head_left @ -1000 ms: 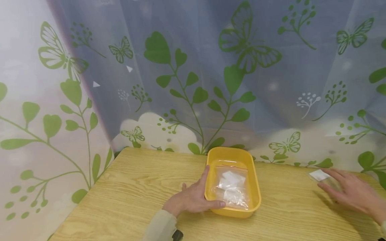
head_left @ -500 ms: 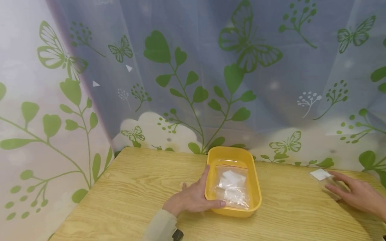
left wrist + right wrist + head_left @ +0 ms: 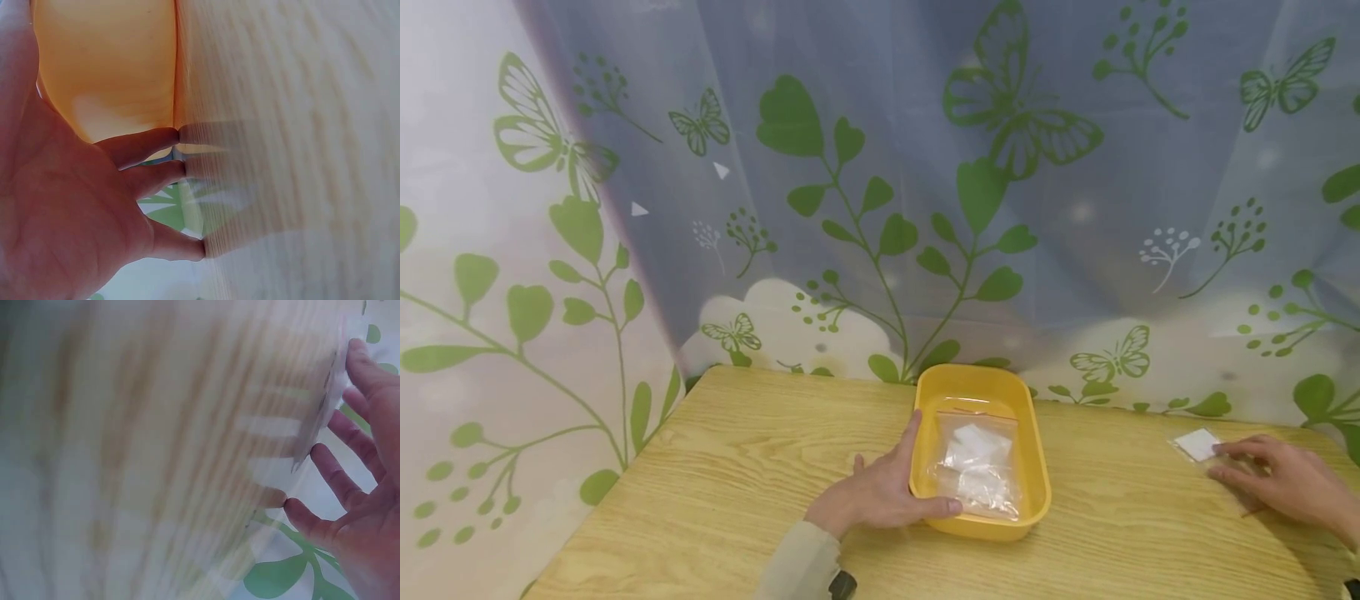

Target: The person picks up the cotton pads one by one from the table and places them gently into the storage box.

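A yellow plastic box [image 3: 1041, 467] stands on the table and holds a clear zip bag [image 3: 977, 467] with white contents. My left hand [image 3: 883, 492] is at its near left corner, thumb across the near rim and index finger along the left wall. In the left wrist view, the other fingertips touch the tabletop beside the wall. Toward the far right lies a small clear bag with a white square [image 3: 1197, 444]. My right hand [image 3: 1285, 487] has fingertips on it. In the right wrist view, the bag [image 3: 334, 381] is seen edge-on under the fingers, several of which touch the table.
The wood-grain table [image 3: 737, 467] reaches back to a blue-grey curtain [image 3: 865, 50] printed with green leaves and butterflies. At the left hangs a paler printed curtain [image 3: 460, 208]. The box stands close to the table's back edge.
My right hand has drawn slightly right along the small bag, uncovering more of its white square, which now lies a bit turned. The left hand and the box have not moved.
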The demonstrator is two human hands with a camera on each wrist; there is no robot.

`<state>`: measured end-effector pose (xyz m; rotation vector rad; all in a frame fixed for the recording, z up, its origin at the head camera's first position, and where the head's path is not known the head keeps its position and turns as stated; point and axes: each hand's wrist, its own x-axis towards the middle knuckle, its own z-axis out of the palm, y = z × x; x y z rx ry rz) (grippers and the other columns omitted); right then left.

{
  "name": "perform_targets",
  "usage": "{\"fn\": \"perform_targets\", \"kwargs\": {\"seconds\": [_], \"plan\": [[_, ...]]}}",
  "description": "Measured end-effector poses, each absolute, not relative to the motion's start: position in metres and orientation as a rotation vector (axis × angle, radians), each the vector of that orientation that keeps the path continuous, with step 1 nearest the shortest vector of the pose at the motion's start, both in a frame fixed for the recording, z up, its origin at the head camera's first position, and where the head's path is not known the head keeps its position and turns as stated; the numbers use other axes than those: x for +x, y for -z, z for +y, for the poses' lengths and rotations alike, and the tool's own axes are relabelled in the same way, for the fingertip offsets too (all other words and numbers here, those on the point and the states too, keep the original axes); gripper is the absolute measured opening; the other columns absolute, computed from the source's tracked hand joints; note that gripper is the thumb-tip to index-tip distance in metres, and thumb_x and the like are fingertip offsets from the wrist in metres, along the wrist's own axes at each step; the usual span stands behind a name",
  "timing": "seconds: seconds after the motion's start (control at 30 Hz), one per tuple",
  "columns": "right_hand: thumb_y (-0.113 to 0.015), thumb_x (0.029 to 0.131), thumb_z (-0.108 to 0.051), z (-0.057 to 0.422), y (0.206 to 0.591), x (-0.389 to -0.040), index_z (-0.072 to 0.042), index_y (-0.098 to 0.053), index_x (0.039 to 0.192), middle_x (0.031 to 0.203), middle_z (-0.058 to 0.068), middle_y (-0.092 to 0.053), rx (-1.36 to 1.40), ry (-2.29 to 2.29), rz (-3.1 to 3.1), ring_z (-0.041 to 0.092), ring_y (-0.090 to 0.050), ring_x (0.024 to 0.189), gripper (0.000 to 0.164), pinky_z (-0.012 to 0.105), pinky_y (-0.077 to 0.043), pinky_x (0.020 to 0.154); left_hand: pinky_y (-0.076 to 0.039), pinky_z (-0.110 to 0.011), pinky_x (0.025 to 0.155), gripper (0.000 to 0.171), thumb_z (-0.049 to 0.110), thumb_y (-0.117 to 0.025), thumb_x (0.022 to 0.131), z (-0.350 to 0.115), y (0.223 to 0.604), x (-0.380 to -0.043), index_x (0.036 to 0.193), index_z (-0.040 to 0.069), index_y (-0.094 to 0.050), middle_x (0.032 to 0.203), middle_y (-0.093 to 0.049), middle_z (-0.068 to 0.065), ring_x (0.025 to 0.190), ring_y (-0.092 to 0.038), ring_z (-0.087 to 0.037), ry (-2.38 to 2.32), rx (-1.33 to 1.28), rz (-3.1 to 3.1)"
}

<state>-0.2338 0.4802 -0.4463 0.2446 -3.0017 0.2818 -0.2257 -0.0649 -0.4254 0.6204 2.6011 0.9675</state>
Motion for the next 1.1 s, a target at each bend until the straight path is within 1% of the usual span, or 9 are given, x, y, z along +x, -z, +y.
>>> {"fn": "perform_targets", "kwargs": {"seconds": [0.1, 0.2, 0.27, 0.4, 0.53, 0.6, 0.73, 0.9, 1.1], "plan": [[-0.075, 0.093, -0.037, 0.4794, 0.4473, -0.2338, 0.002, -0.075, 0.112, 0.101, 0.026, -0.072, 0.253, -0.286, -2.985, 0.038, -0.068, 0.083, 0.044, 0.056, -0.055, 0.069, -0.004, -0.081, 0.116, 0.129, 0.073, -0.069, 0.082, -0.0649, 0.4256, -0.2259, 0.163, 0.026, 0.018, 0.167, -0.033, -0.013, 0.152, -0.035, -0.038, -0.967, 0.623, 2.601], [-0.076, 0.092, -0.033, 0.4794, 0.4481, -0.2350, 0.001, -0.077, 0.108, 0.095, 0.019, -0.074, 0.247, -0.291, -2.972, 0.035, -0.068, 0.080, 0.037, 0.054, -0.055, 0.069, -0.004, -0.082, 0.116, 0.128, 0.073, -0.069, 0.082, -0.0649, 0.4259, -0.2260, 0.164, 0.025, 0.018, 0.167, -0.033, -0.013, 0.152, -0.036, -0.038, -0.961, 0.629, 2.607], [-0.077, 0.091, -0.030, 0.4801, 0.4483, -0.2361, 0.001, -0.077, 0.106, 0.093, 0.018, -0.075, 0.236, -0.293, -2.969, 0.035, -0.069, 0.079, 0.034, 0.054, -0.055, 0.068, -0.004, -0.082, 0.116, 0.128, 0.073, -0.068, 0.082, -0.0647, 0.4261, -0.2264, 0.163, 0.026, 0.018, 0.167, -0.033, -0.012, 0.151, -0.036, -0.039, -0.961, 0.635, 2.608], [-0.079, 0.090, -0.026, 0.4813, 0.4486, -0.2372, 0.000, -0.078, 0.103, 0.097, 0.025, -0.075, 0.239, -0.301, -2.953, 0.042, -0.069, 0.081, 0.029, 0.055, -0.055, 0.068, -0.005, -0.082, 0.115, 0.127, 0.074, -0.068, 0.083, -0.0647, 0.4261, -0.2266, 0.163, 0.027, 0.018, 0.167, -0.034, -0.012, 0.150, -0.038, -0.040, -0.958, 0.641, 2.610], [-0.080, 0.088, -0.023, 0.4811, 0.4513, -0.2355, -0.003, -0.080, 0.098, 0.096, 0.024, -0.075, 0.271, -0.298, -2.910, 0.043, -0.069, 0.083, 0.023, 0.056, -0.055, 0.068, -0.006, -0.082, 0.116, 0.127, 0.074, -0.068, 0.083, -0.0650, 0.4261, -0.2266, 0.163, 0.027, 0.018, 0.167, -0.034, -0.013, 0.150, -0.038, -0.041, -0.946, 0.638, 2.614], [-0.080, 0.088, -0.021, 0.4808, 0.4530, -0.2348, -0.004, -0.081, 0.096, 0.094, 0.021, -0.076, 0.284, -0.297, -2.885, 0.043, -0.069, 0.082, 0.020, 0.055, -0.055, 0.068, -0.005, -0.082, 0.116, 0.127, 0.074, -0.068, 0.083, -0.0650, 0.4261, -0.2267, 0.163, 0.027, 0.018, 0.167, -0.034, -0.013, 0.150, -0.038, -0.041, -0.944, 0.636, 2.616], [-0.079, 0.089, -0.020, 0.4791, 0.4513, -0.2348, -0.002, -0.080, 0.096, 0.092, 0.020, -0.076, 0.268, -0.318, -2.893, 0.043, -0.069, 0.083, 0.020, 0.057, -0.054, 0.069, -0.005, -0.082, 0.115, 0.127, 0.074, -0.068, 0.083, -0.0648, 0.4265, -0.2272, 0.163, 0.027, 0.018, 0.166, -0.034, -0.012, 0.150, -0.038, -0.040, -0.950, 0.636, 2.615], [-0.077, 0.091, -0.020, 0.4756, 0.4485, -0.2352, -0.002, -0.079, 0.096, 0.091, 0.019, -0.075, 0.238, -0.353, -2.938, 0.042, -0.069, 0.083, 0.019, 0.059, -0.054, 0.072, -0.005, -0.082, 0.115, 0.127, 0.073, -0.068, 0.083, -0.0648, 0.4264, -0.2269, 0.163, 0.028, 0.018, 0.166, -0.036, -0.012, 0.150, -0.038, -0.040, -0.954, 0.640, 2.608], [-0.079, 0.088, -0.017, 0.4717, 0.4494, -0.2329, -0.004, -0.079, 0.091, 0.090, 0.020, -0.076, 0.254, -0.350, -2.856, 0.044, -0.070, 0.080, 0.014, 0.059, -0.055, 0.069, -0.005, -0.083, 0.115, 0.127, 0.074, -0.068, 0.083, -0.0653, 0.4262, -0.2269, 0.163, 0.028, 0.018, 0.166, -0.036, -0.013, 0.149, -0.039, -0.040, -0.943, 0.638, 2.615]]}}
